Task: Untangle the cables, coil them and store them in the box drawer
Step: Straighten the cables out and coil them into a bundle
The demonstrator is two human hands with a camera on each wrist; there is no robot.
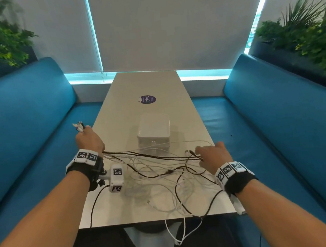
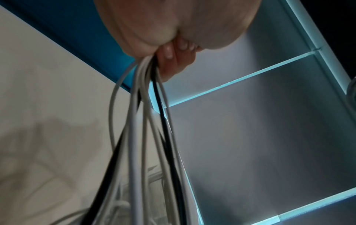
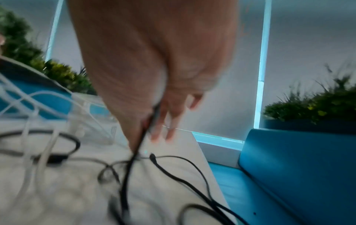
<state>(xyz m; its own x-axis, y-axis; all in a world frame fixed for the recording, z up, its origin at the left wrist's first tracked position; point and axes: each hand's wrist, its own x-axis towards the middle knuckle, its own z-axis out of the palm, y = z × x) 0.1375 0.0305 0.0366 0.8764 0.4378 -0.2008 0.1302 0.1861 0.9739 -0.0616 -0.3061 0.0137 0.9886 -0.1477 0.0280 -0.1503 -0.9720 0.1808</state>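
A tangle of white and black cables (image 1: 163, 175) sprawls over the near end of the table (image 1: 150, 84), some loops hanging off the front edge. My left hand (image 1: 88, 138) is raised at the table's left edge and grips a bundle of cables (image 2: 146, 106), with their plug ends (image 1: 78, 126) sticking out past the fist. My right hand (image 1: 210, 150) is low at the right side of the tangle and pinches a black cable (image 3: 134, 159) between thumb and fingers. The white box (image 1: 154, 133) stands just beyond the tangle, its drawers closed.
Blue benches (image 1: 29, 126) run along both sides of the narrow table. A purple round sticker (image 1: 148, 99) lies further up the table. Planters with green plants (image 1: 309, 35) stand behind the benches. Window blinds close off the far end.
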